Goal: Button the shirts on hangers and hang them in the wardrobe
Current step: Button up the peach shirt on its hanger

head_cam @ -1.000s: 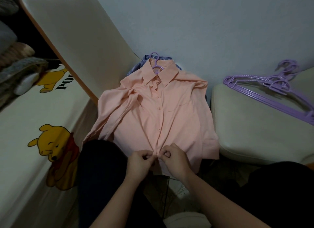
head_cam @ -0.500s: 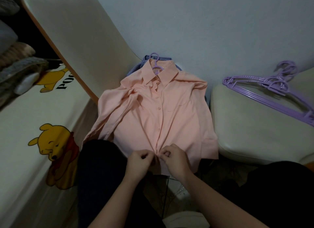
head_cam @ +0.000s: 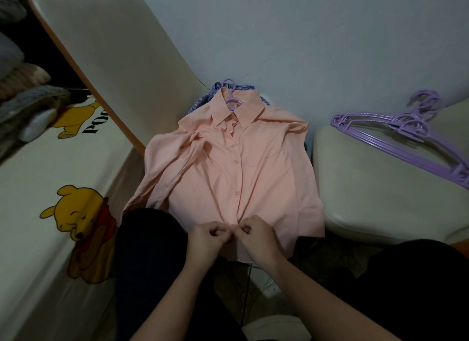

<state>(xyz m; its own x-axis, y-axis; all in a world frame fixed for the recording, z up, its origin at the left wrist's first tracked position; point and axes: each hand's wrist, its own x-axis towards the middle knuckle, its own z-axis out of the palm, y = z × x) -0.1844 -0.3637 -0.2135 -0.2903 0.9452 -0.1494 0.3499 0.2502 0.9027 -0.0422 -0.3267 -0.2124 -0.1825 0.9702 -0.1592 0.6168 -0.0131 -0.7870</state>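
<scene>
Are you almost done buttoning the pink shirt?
Nearly. The peach shirt is on its purple hanger, and its upper buttons look fastened. The left hand and right hand pinch the front near the hem. Hanging it up is left. A blue checked shirt lies underneath, and spare hangers lie nearby.

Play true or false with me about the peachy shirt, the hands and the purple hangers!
1. The left hand and right hand both pinch the peach collared fabric shirt near its bottom hem. True.
2. That shirt has no hanger inside. False: a purple plastic hanger hook pokes out of its collar.
3. Spare purple plastic hangers lie on the cream padded cushion at the right. True.
4. The yellow cartoon bear is printed on the shirt. False: it is on the cream sheet.
</scene>
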